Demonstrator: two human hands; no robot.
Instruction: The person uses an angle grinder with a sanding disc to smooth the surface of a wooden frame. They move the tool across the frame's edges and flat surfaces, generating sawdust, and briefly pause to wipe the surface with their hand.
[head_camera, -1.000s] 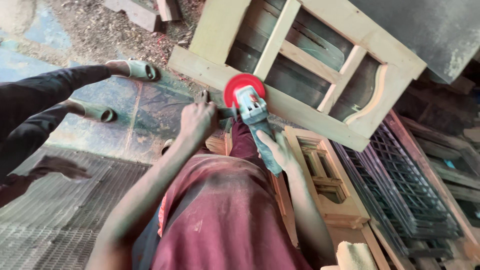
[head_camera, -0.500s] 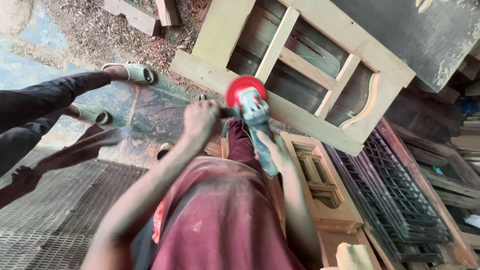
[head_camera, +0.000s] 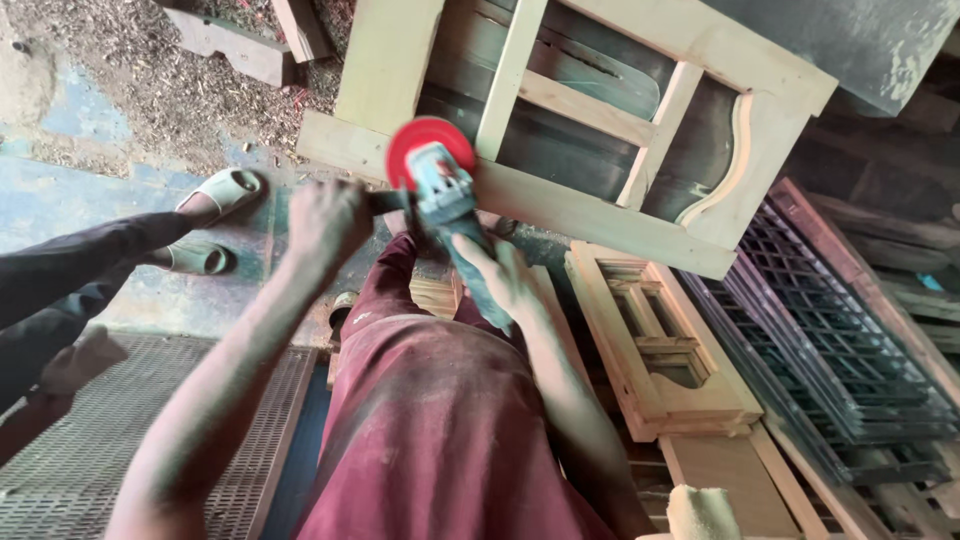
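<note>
I hold a teal angle grinder (head_camera: 450, 215) with a red round disc (head_camera: 425, 150) at its front. My right hand (head_camera: 500, 275) grips the grinder's body from below. My left hand (head_camera: 325, 220) is closed on its side handle. The disc sits over the lower rail of a pale wooden window frame (head_camera: 590, 215) that leans tilted ahead of me. My dusty maroon clothing (head_camera: 440, 420) fills the lower middle.
Another person's dark-sleeved legs (head_camera: 70, 270) and green sandals (head_camera: 225, 190) stand at the left on a blue floor. A metal grating (head_camera: 70, 460) lies at lower left. Smaller wooden frames (head_camera: 660, 345) and dark metal grilles (head_camera: 840, 340) are stacked at right. Sawdust covers the ground at top left.
The grinder and both hands have shifted left along the frame's lower rail. The other person's hand at the left has dropped out of sight.
</note>
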